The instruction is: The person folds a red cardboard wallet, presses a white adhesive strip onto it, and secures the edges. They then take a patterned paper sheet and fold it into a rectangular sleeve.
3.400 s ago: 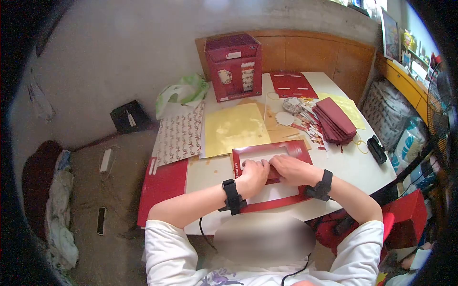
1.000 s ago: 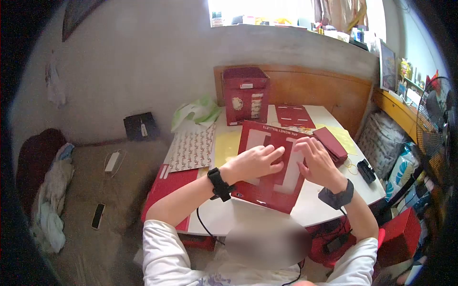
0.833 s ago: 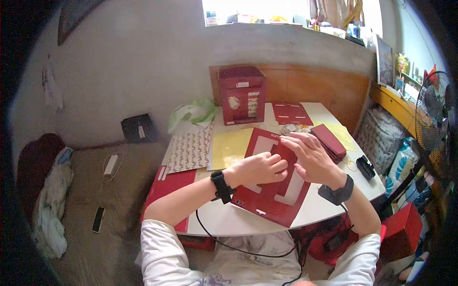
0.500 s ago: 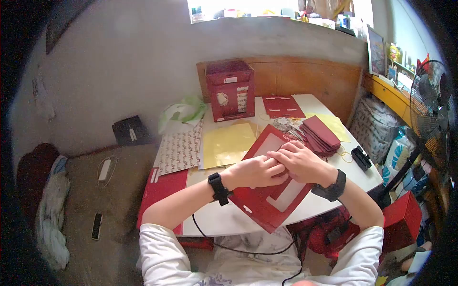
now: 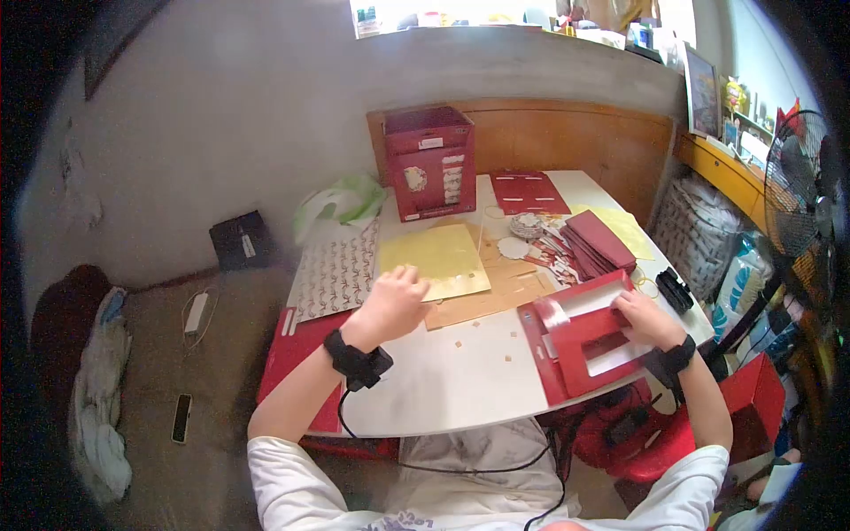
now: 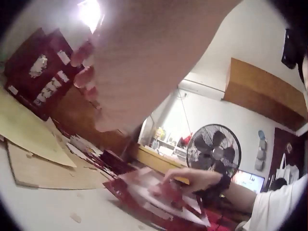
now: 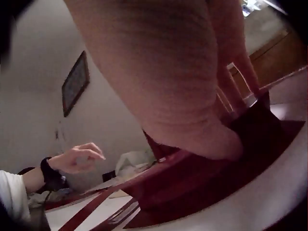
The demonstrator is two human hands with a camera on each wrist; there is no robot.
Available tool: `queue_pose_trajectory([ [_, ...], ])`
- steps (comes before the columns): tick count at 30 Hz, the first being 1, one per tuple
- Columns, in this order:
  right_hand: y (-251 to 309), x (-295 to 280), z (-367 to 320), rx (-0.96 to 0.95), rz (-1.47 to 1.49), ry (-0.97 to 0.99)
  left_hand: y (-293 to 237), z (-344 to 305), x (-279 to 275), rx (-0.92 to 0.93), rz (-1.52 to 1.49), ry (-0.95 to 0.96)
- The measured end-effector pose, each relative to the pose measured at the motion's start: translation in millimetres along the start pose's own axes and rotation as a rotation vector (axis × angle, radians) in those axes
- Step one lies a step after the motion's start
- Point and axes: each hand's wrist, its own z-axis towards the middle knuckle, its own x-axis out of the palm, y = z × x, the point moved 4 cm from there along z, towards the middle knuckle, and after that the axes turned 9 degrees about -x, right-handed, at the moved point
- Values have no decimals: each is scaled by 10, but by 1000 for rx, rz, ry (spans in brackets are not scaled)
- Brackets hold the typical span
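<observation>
Right hand (image 5: 642, 317): grip clamped on the red card frame (image 5: 580, 345), at the right edge of the surface (image 5: 460, 380).
Left hand (image 5: 396, 299): grip loose, fingers apart, over the yellow sheet (image 5: 434, 252).
Writing: we find it too small to read.
Room: we see white surface between the hands.

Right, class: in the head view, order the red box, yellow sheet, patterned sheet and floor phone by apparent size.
1. red box
2. yellow sheet and patterned sheet: too alike to rank
3. phone

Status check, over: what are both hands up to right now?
Left hand empty, hovers over yellow sheet. Right hand grips red card at table edge. Nothing between them.
</observation>
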Motion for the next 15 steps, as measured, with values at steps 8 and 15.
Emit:
queue_pose_trajectory([
  [8,-171,90,-267,195,110,48,670,-420,255,-552,-66,499],
  [15,-426,298,-325,302,-233,159,1026,-644,549,-633,-69,555],
])
